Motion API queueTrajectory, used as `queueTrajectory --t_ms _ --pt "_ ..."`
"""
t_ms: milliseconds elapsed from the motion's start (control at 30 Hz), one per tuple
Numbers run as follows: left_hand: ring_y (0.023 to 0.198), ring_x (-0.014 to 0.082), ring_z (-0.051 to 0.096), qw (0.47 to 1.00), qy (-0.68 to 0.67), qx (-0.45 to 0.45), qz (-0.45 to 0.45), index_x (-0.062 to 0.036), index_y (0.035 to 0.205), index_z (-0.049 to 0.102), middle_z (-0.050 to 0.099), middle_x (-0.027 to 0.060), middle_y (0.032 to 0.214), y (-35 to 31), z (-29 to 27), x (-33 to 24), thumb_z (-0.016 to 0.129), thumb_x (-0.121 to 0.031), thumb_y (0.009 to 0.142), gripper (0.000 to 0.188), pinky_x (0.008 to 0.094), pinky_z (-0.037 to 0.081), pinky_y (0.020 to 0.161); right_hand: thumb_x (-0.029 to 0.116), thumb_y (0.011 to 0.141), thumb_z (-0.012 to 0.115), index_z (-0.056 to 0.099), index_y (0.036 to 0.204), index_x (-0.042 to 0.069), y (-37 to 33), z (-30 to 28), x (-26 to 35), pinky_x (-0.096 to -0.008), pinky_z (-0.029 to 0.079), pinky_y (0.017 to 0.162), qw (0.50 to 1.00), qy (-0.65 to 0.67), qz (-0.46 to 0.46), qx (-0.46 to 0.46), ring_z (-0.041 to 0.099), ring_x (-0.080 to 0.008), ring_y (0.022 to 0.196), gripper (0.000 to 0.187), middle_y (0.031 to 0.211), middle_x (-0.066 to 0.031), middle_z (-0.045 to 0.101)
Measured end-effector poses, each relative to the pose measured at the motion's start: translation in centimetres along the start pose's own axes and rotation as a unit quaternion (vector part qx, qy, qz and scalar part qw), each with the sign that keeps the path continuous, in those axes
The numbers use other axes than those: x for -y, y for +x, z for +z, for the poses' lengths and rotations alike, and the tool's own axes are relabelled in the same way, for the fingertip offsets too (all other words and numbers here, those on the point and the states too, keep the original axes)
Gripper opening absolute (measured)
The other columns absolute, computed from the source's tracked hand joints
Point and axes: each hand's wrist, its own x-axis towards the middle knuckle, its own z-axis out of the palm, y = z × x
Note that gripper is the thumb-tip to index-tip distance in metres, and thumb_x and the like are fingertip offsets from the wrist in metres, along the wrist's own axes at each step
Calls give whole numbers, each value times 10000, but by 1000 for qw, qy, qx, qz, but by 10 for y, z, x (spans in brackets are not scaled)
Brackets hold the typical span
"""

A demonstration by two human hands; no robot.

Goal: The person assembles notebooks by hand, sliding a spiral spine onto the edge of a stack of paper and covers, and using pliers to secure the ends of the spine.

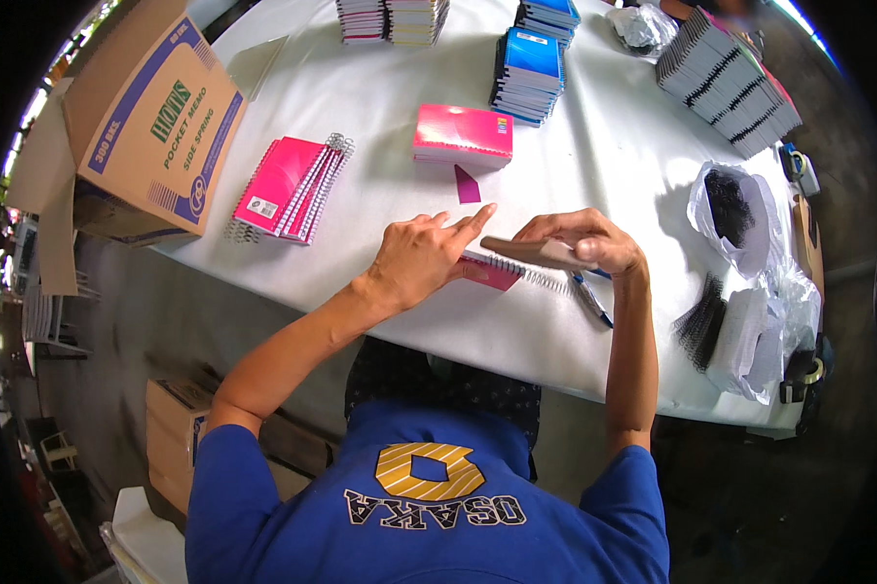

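Your blue shirt [292, 506] is nearest. From the pink cover [492, 275] near the worktop's [370, 107] close edge, a cardboard box [156, 146] stands at ten o'clock, pink spiral notebooks [288, 180] nearer on that line. Your left hand [414, 253] meets the cover's left end; whether it pinches, I cannot tell. A pink stack [463, 136] sits at twelve. A silvery coil [550, 282] stretches past three; over it your right hand [594, 237], apart from the left, is clamped on a brown slab [541, 253]. A pen [592, 301] lies past three, a plastic bag [767, 229] just before three.
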Motion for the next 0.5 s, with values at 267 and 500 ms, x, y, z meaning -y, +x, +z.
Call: queueTrajectory --t_ms 267,500 --pt "1115 306 639 999 -42 19 -19 -240 1490 365 630 111 1264 -6 -5 9 786 -393 720 891 383 578 784 529 754 652 703 1140 42 6 9 -9 -377 455 939 996 85 -17 12 633 -260 1002 623 1084 -129 692" --pt "1222 318 567 971 -224 -60 -66 -230 1509 321 516 120 1412 -9 -2 15 826 -288 693 961 376 565 877 551 755 622 689 1135 3 19 14 18 -378 433 945 982 -108 153 -5 624 -253 999 670 1055 -140 687"
